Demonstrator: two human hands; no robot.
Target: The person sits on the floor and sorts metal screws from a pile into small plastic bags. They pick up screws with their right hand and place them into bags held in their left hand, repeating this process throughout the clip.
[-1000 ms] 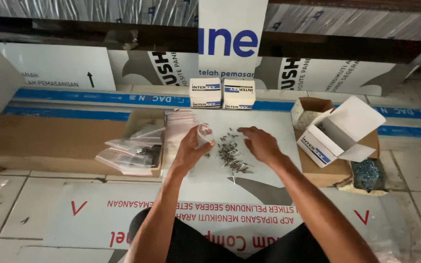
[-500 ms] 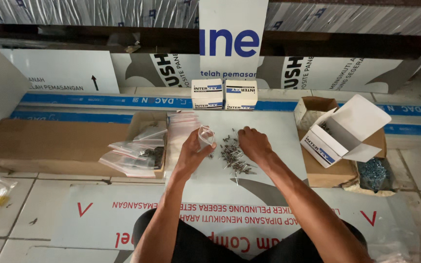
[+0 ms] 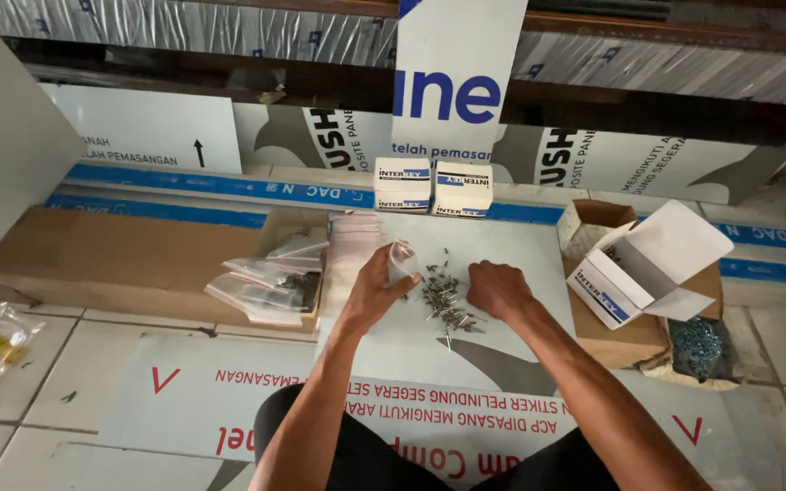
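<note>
**A:** Screws (image 3: 446, 300) were in a loose heap on the white panel (image 3: 520, 245), right between your hands. Your right hand (image 3: 498, 289) was touching the heap's right edge, knuckles up, fingers curled down tight onto it. Couldn't tell if you'd actually pinched any, the fingertips were hidden under the hand.

**B:** And the left?

**A:** Your left hand (image 3: 377, 286) was just left of the heap, fingers wrapped around a small clear bag (image 3: 402, 262), mouth facing up and toward the screws. So the heap lay to the right of the bag and your right hand was the closer one. The screws pointed every which way, no common axis.

**B:** What about the boxes?

**A:** The open white box (image 3: 634, 273) sat on a cardboard box (image 3: 625, 332) off to your right; inside was too dark to read. A bag of bluish screws (image 3: 695, 345) lay beside it. Filled bags (image 3: 266, 282) were piled on the flat carton (image 3: 120, 259) to your left, with a stack of empty bags (image 3: 355, 238) near them. Two closed boxes (image 3: 431, 186) stood at the back.
</note>
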